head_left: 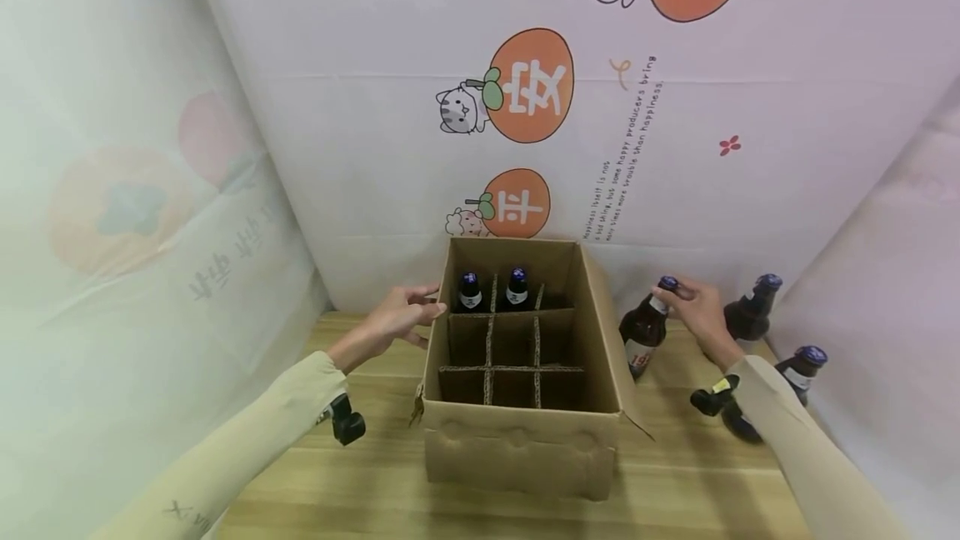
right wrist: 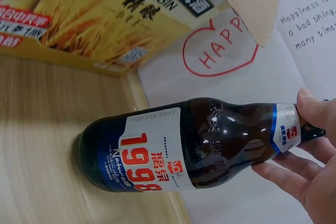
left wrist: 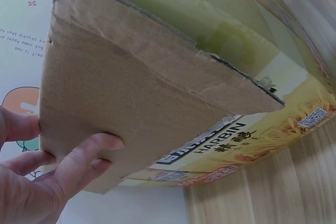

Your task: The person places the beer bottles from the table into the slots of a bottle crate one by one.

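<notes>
An open cardboard box (head_left: 517,457) with cardboard dividers stands on the wooden table. Two capped beer bottles, a left one (head_left: 470,293) and a right one (head_left: 517,288), sit in its far row. My left hand (head_left: 393,315) touches the box's left side near the far end, its fingers spread against the outer cardboard (left wrist: 131,82). To the right of the box, my right hand (head_left: 697,307) grips a brown beer bottle (right wrist: 210,140) by the neck. That bottle tilts, cap toward the hand, its white and blue "1998" label visible in the right wrist view.
Two more brown bottles, a far one (head_left: 750,311) and a near one (head_left: 802,369), stand right of my right hand; my forearm partly hides the near one. A printed white sheet (head_left: 375,107) covers the walls behind and beside the wooden table (head_left: 345,473).
</notes>
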`<state>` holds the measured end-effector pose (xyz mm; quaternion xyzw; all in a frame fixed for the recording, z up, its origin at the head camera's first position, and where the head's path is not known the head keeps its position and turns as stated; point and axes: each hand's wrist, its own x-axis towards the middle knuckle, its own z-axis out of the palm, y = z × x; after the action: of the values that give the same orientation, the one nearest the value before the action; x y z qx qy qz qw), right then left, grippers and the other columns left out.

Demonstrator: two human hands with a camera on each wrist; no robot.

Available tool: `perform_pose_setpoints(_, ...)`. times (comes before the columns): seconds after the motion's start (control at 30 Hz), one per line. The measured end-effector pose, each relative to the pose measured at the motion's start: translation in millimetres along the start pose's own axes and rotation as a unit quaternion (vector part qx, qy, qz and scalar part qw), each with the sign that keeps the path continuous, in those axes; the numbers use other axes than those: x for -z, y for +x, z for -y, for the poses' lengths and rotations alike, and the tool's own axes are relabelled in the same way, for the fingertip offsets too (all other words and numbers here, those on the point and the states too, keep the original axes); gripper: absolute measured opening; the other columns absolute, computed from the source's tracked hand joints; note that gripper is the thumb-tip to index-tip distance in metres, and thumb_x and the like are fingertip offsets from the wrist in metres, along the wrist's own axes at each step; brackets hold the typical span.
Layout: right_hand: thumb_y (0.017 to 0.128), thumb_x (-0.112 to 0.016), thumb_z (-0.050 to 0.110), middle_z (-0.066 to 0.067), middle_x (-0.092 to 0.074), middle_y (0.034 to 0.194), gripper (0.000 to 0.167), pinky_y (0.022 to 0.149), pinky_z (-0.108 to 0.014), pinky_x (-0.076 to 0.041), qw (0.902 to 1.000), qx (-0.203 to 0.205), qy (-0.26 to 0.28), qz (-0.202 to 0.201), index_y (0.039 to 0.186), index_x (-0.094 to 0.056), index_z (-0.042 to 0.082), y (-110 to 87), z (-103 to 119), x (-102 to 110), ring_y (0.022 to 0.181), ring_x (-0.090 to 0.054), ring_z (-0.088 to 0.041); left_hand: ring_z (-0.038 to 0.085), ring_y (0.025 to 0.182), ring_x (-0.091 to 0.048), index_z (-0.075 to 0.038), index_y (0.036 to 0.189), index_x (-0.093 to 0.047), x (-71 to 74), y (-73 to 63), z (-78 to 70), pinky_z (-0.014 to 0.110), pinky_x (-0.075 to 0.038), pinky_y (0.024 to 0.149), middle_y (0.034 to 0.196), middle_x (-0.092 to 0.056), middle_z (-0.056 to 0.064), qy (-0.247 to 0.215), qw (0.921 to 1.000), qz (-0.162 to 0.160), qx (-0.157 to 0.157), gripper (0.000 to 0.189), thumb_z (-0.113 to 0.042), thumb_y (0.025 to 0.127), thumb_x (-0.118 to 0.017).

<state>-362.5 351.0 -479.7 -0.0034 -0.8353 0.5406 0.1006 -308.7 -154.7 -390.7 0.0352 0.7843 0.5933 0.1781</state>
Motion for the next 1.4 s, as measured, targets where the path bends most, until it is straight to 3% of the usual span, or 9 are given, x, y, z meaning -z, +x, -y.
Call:
perform_pose_setpoints(0.2, 0.100, -0.074, 0.030, 0.022, -0.072, 0.107, 0.066, 0.074, -0.018, -0.065, 0.9997, -0.018, 0.016, -0.008, 0.148, -0.050, -0.010, -1.9, 8.8, 4.0, 0.079, -0.072, 0.005, 0.049, 0.133, -0.057, -0.003, 0.161, -0.034, -2.3, 1.3, 0.1, 0.044, -0.069, 0.081, 0.154, -0.049, 0.031, -0.002, 1.0000, 0.005, 0.000, 0.064, -0.011, 0.104, -0.062)
perform_pose_setpoints(0.33, 0.101, -0.072, 0.030, 0.018, -0.073, 0.112, 0.067, 0.076, -0.016, -0.064, 0.9998, -0.017, 0.002, -0.014, 0.151, -0.048, -0.008, -2.0, 19.8, 7.7, 0.081, -0.068, 0.011, 0.049, 0.133, -0.056, -0.002, 0.161, -0.034, -3.1, 0.8, 0.2, 0.044, -0.069, 0.081, 0.152, -0.050, 0.031, -0.004, 1.0000, 0.008, 0.005, 0.065, -0.009, 0.104, -0.062)
perform_pose_setpoints(0.53, 0.102, -0.071, 0.032, 0.026, -0.069, 0.101, 0.068, 0.078, -0.015, -0.063, 0.9993, -0.030, 0.005, -0.021, 0.153, -0.046, -0.005, -2.8, 37.9, 13.2, 0.083, -0.066, 0.014, 0.049, 0.133, -0.056, -0.001, 0.161, -0.033, -2.9, 0.4, -0.3, 0.044, -0.069, 0.081, 0.151, -0.051, 0.031, -0.001, 0.9999, 0.008, 0.007, 0.064, -0.009, 0.104, -0.061)
perform_pose_setpoints(0.67, 0.102, -0.070, 0.032, 0.020, -0.071, 0.112, 0.070, 0.079, -0.015, -0.063, 0.9990, -0.036, 0.007, -0.026, 0.155, -0.043, -0.005, -3.4, 51.1, 16.1, 0.082, -0.067, 0.014, 0.050, 0.134, -0.055, -0.002, 0.161, -0.034, -2.2, 1.0, -1.1, 0.044, -0.069, 0.081, 0.151, -0.051, 0.031, 0.001, 0.9999, 0.008, 0.008, 0.064, -0.010, 0.104, -0.061)
perform_pose_setpoints(0.9, 0.103, -0.069, 0.027, 0.036, -0.065, 0.086, 0.063, 0.071, -0.013, -0.062, 0.9989, -0.021, 0.004, -0.043, 0.149, -0.049, -0.010, -2.7, 76.0, 19.2, 0.077, -0.066, 0.013, 0.050, 0.136, -0.054, -0.004, 0.162, -0.033, 0.2, 3.3, -2.2, 0.044, -0.068, 0.082, 0.152, -0.051, 0.029, -0.005, 0.9998, 0.016, 0.010, 0.066, -0.011, 0.104, -0.062)
perform_pose_setpoints(1.13, 0.101, -0.071, 0.031, 0.039, -0.060, 0.079, 0.062, 0.069, -0.013, -0.063, 0.9975, -0.007, -0.039, -0.058, 0.147, -0.053, -0.008, 3.5, 102.5, 21.0, 0.073, -0.065, 0.013, 0.052, 0.139, -0.049, -0.003, 0.163, -0.030, 4.8, -1.0, -1.6, 0.047, -0.067, 0.087, 0.156, -0.045, 0.030, -0.022, 0.9993, 0.030, 0.009, 0.066, -0.011, 0.105, -0.060)
perform_pose_setpoints(1.27, 0.101, -0.070, 0.032, 0.026, -0.070, 0.092, 0.062, 0.069, -0.011, -0.061, 0.9958, -0.010, -0.061, -0.067, 0.148, -0.053, -0.006, 5.5, 116.1, 23.4, 0.072, -0.064, 0.013, 0.052, 0.140, -0.049, -0.005, 0.163, -0.031, 5.5, -1.9, -3.0, 0.046, -0.068, 0.086, 0.155, -0.047, 0.029, -0.021, 0.9992, 0.032, 0.014, 0.067, -0.013, 0.105, -0.062)
perform_pose_setpoints(1.33, 0.102, -0.069, 0.034, 0.006, -0.078, 0.108, 0.063, 0.069, -0.010, -0.060, 0.9950, -0.006, -0.073, -0.069, 0.148, -0.053, -0.005, 6.1, 123.2, 24.2, 0.071, -0.064, 0.013, 0.051, 0.140, -0.049, -0.005, 0.163, -0.032, 5.8, -2.1, -4.6, 0.046, -0.068, 0.086, 0.154, -0.049, 0.029, -0.020, 0.9991, 0.031, 0.019, 0.067, -0.013, 0.104, -0.063)
perform_pose_setpoints(1.4, 0.102, -0.068, 0.036, -0.014, -0.073, 0.127, 0.063, 0.070, -0.008, -0.059, 0.9945, 0.002, -0.074, -0.074, 0.148, -0.054, -0.005, 6.3, 130.5, 24.0, 0.072, -0.064, 0.014, 0.051, 0.140, -0.049, -0.006, 0.163, -0.032, 5.7, -1.6, -6.8, 0.047, -0.068, 0.085, 0.154, -0.050, 0.028, -0.026, 0.9990, 0.027, 0.027, 0.067, -0.012, 0.104, -0.063)
